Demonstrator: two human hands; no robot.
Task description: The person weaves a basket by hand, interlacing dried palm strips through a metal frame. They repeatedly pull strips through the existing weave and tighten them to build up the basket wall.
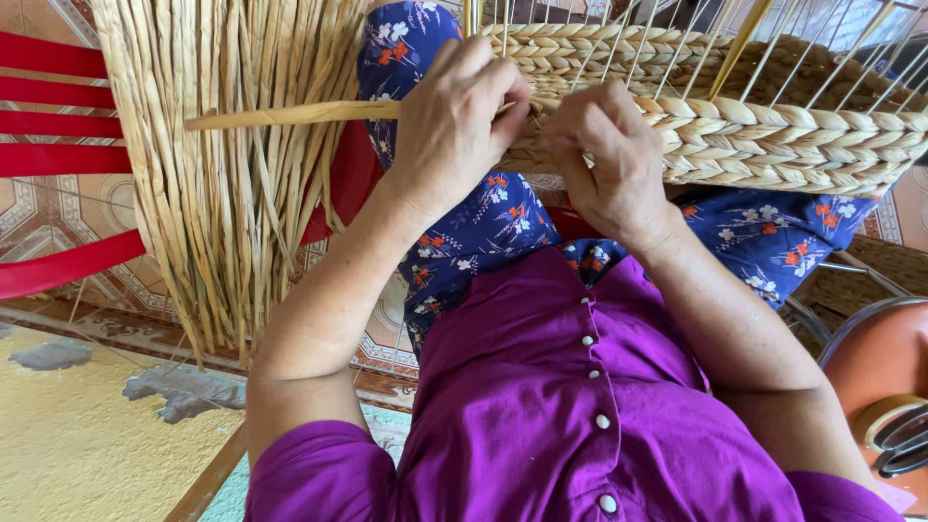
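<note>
The left hand [454, 121] is closed around a flat pale straw strand [290, 115] that runs out sideways across a hanging bundle of dried straw [222, 184]. The right hand [609, 155] pinches narrow at the braided rim of a woven straw basket on a thin wire frame [773, 135], which rests on the lap in blue floral trousers [483, 232], touching both hands. A red plastic chair [58, 155] stands behind the bundle

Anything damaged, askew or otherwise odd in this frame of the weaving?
Nothing stands out in the work: the left hand grips a straw strand and the right hand pinches at the braided basket, whose rows look even. Only the floor shows worn, grey patches.
</note>
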